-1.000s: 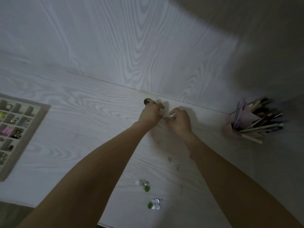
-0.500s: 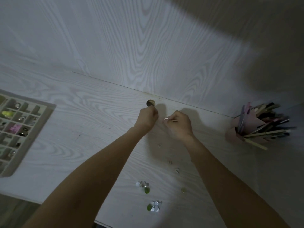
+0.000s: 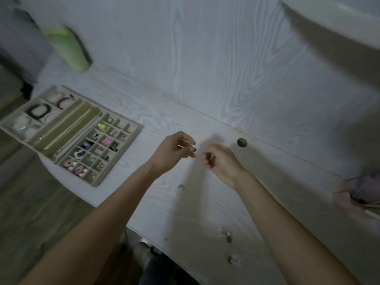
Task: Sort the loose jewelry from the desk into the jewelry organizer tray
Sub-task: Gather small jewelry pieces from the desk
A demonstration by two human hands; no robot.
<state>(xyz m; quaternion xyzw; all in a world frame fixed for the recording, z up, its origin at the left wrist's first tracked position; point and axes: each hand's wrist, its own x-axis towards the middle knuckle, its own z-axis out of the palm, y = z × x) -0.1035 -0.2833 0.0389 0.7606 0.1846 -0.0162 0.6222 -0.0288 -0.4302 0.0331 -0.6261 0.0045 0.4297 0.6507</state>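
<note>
The beige jewelry organizer tray (image 3: 134, 138) lies at the left of the white desk (image 3: 205, 202), its small compartments holding coloured pieces. My left hand (image 3: 172, 150) hovers over the desk's middle, fingers curled, pinching something thin and light. Close to its right, my right hand (image 3: 221, 161) is curled round a small brownish piece of jewelry (image 3: 211, 158). Loose pieces lie on the desk nearer me: a small one (image 3: 181, 186), a green and clear cluster (image 3: 227, 236) and another (image 3: 233, 260).
A round dark grommet (image 3: 242, 142) sits in the desk by the back wall. A green cup (image 3: 68, 48) stands at the back left. A pink holder (image 3: 357, 192) is at the right edge. The desk's front edge runs diagonally below my left forearm.
The view has swung left, bringing the whole tray and the green cup into sight. Both hands have come away from the grommet, toward the tray side.
</note>
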